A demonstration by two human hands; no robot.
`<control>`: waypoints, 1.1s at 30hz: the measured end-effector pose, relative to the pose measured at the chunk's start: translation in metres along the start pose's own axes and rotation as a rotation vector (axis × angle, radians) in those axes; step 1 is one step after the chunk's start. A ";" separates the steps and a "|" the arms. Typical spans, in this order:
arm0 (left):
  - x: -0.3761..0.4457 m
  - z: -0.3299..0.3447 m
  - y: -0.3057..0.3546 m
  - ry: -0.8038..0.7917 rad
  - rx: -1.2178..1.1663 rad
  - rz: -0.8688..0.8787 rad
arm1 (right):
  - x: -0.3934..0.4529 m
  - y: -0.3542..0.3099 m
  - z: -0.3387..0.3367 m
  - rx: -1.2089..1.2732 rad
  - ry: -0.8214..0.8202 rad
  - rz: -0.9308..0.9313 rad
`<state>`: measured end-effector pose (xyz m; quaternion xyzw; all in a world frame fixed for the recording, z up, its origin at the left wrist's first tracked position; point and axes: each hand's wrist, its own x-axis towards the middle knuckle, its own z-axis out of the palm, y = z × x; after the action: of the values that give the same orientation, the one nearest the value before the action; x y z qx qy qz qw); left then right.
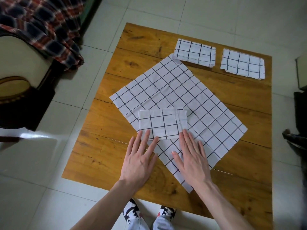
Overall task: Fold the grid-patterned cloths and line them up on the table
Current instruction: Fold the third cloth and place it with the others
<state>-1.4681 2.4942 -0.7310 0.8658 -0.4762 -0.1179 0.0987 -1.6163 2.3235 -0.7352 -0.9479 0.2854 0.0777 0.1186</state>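
A large white cloth with a dark grid (181, 97) lies spread flat and turned diagonally on the wooden table (142, 42). On its near part sits a folded grid cloth (162, 123). My left hand (139, 158) lies flat with straight fingertips touching the folded cloth's near edge. My right hand (191, 155) lies flat on the spread cloth, fingertips at the folded cloth's near right corner. Two more folded grid cloths sit side by side at the far side: one in the middle (194, 53), one to its right (243, 63).
The table stands on a pale tiled floor (41, 171). A chair with a plaid blanket (41, 30) is at the left. Dark objects (300, 117) stand at the right edge. My shoes (132, 211) show below the table's near edge.
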 end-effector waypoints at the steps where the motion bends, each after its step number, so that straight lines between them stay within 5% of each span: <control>1: 0.001 -0.001 0.003 0.018 -0.024 -0.024 | 0.000 0.000 -0.001 0.000 0.006 0.005; 9: 0.043 -0.013 0.021 0.183 -0.103 -0.199 | 0.037 -0.018 -0.032 0.029 0.234 0.043; 14: 0.058 -0.006 0.022 0.116 -0.054 -0.125 | 0.069 -0.034 -0.026 0.028 0.076 -0.189; 26: 0.054 0.003 0.008 0.046 -0.049 -0.064 | 0.077 -0.024 -0.012 0.011 -0.005 -0.104; 30: 0.058 -0.012 0.016 0.117 -0.093 -0.204 | 0.079 -0.027 -0.023 0.077 -0.041 -0.088; 33: 0.067 -0.023 0.024 0.181 -0.171 -0.440 | 0.079 -0.031 -0.035 0.100 0.096 -0.053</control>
<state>-1.4453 2.4264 -0.7093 0.9441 -0.2538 -0.0987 0.1858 -1.5312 2.2982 -0.7132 -0.9506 0.2689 0.0145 0.1541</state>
